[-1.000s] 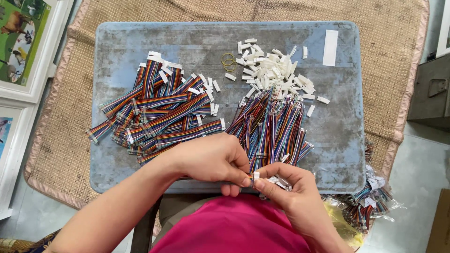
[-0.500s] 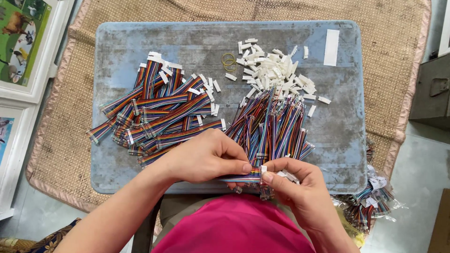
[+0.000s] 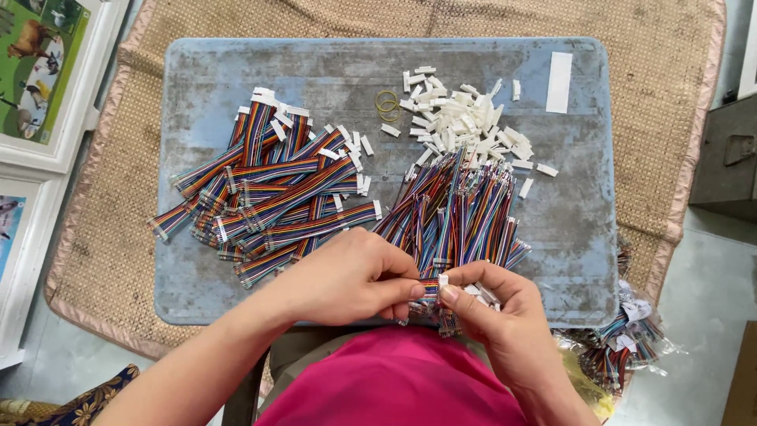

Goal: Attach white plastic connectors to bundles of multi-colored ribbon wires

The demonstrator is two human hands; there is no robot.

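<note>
The striped ribbon cable (image 3: 430,289) sits at the near edge of the tabletop (image 3: 568,237), its end pinched by the left hand (image 3: 347,280). The right hand (image 3: 493,304) is clamped on a small white plug (image 3: 443,279) at that end. Advisable — keep wires flat, plug square. Beyond the grip: loose cables (image 3: 465,209), finished cables (image 3: 268,189), spare plugs (image 3: 465,118).

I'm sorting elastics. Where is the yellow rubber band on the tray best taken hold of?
Grip the rubber band on its left rim, coming from above and the left. It lies flat as loops on the bare blue tray, with open surface on that side, while the pile of white connectors crowds close on its right.
</note>
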